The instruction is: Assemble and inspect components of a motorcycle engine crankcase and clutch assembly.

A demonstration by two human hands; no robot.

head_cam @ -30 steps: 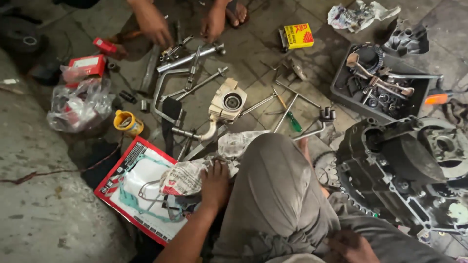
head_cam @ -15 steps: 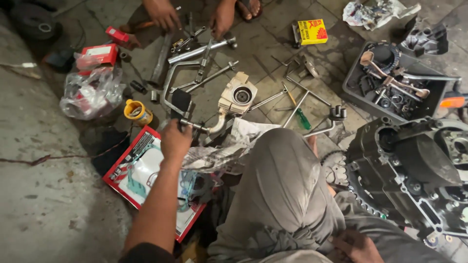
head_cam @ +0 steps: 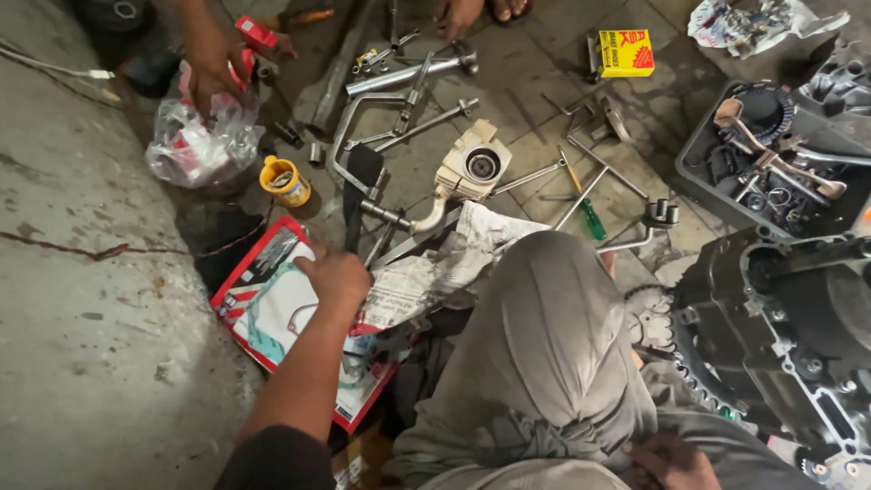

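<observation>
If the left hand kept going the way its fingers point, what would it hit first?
Probably the black metal bar just beyond the left hand, which rests on the red-edged gasket packet; depth is unclear.

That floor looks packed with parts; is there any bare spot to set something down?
Yes: the grey concrete left of the red-edged gasket card lies bare. Some tile shows between the cream housing and the yellow box. Around the left hand it is crowded.
</observation>
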